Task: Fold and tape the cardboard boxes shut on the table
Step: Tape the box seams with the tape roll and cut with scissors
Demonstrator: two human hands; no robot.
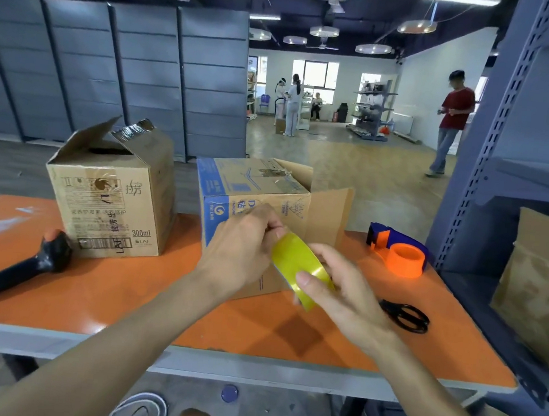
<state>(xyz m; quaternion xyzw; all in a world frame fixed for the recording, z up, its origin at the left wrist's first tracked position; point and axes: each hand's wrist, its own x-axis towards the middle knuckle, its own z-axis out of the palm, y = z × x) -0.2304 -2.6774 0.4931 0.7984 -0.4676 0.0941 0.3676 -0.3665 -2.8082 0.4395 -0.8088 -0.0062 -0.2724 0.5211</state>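
Head view: both hands meet on the yellow roll (298, 263), held above the table (90, 297) just in front of the blue box (255, 189). The right hand (342, 291) cradles the roll from below and behind, thumb laid across its outer face. The left hand (245, 248) has its fingers curled onto the upper rim, apparently picking for the free end; whether an end is lifted cannot be told.

The blue box has one flap standing open on its right side. The brown box (110, 192), well apart to the left, has its top flaps partly raised with a gap showing. Neither looks sealed.

Recommended procedure for the step in hand:
1. Hold the roll steady with the right hand; do not squeeze it out of round.
2. Run a left fingernail around the rim until the seam catches, then peel squarely to avoid splitting the tape.
3. Draw out enough to span the box seam and overlap both ends.
4. Fold the open flap flat before applying tape.

The scissors (405, 316) lie near the right hand for cutting. The dispenser (400, 250) sits behind them, and a black tool (16, 266) lies at the left.
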